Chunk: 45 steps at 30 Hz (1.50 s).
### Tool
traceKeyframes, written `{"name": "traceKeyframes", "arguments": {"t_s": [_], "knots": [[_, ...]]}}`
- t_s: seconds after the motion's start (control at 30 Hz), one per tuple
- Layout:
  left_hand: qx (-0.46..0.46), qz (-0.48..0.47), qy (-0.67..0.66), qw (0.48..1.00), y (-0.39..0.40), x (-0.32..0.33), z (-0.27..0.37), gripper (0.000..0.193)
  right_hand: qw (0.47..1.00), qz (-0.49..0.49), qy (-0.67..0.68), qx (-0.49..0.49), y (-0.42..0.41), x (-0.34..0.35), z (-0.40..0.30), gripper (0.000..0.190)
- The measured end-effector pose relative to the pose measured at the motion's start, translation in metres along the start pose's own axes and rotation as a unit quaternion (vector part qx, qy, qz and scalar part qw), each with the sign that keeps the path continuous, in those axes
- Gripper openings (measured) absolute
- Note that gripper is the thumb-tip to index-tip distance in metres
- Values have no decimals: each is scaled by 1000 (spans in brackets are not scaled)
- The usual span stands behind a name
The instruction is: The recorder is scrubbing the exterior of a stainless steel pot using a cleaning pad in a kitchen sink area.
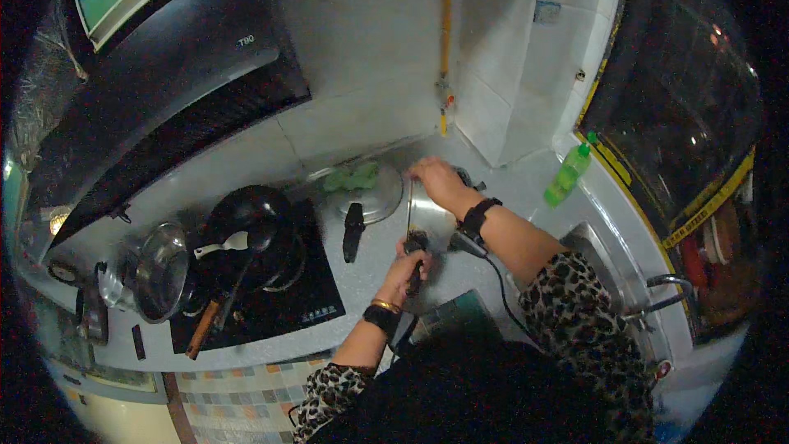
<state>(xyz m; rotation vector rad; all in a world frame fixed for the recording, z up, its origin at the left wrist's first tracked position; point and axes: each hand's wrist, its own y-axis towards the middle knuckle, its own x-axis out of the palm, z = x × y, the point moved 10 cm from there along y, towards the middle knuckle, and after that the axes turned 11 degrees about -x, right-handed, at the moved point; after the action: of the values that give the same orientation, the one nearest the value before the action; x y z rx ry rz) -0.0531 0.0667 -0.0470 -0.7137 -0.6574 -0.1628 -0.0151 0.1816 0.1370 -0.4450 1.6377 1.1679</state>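
My left hand (pixel 407 271) is closed around the black handle of a metal pot (pixel 431 211), which is tilted on its side over the counter. My right hand (pixel 439 177) lies at the pot's far rim, its fingers bent over the edge; whether it holds a cloth or anything else there cannot be told. Left of the pot a round lid (pixel 385 194) lies on the counter with a green cloth (pixel 351 177) on it, and a black long handle (pixel 353 232) stretches towards me.
A black wok (pixel 246 216) with a white spatula (pixel 223 245) stands on the black hob (pixel 314 290). Further left is a glass lid (pixel 161 271). At the right are a green bottle (pixel 568 174) and a sink (pixel 585 240). A range hood (pixel 203 43) overhangs the hob.
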Motion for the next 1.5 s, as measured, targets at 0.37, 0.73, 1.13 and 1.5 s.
{"name": "traceKeyframes", "arguments": {"t_s": [0.37, 0.73, 1.13, 1.5], "knots": [[-20, -12, 34, 999, 5, 3, 11, 56, 1000, 28, -2, 8, -46, -1, -35, 23], [6, 8, 103, 995, -11, 12, 18, 63, 994, -33, -98, 38, -41, -3, 4, 34], [12, -8, 102, 995, -7, 10, 12, 72, 998, -31, -5, 48, -43, -8, 13, 29], [10, 9, 100, 995, 1, 1, 11, 73, 998, 41, 29, -45, -55, -12, -36, 25]]}}
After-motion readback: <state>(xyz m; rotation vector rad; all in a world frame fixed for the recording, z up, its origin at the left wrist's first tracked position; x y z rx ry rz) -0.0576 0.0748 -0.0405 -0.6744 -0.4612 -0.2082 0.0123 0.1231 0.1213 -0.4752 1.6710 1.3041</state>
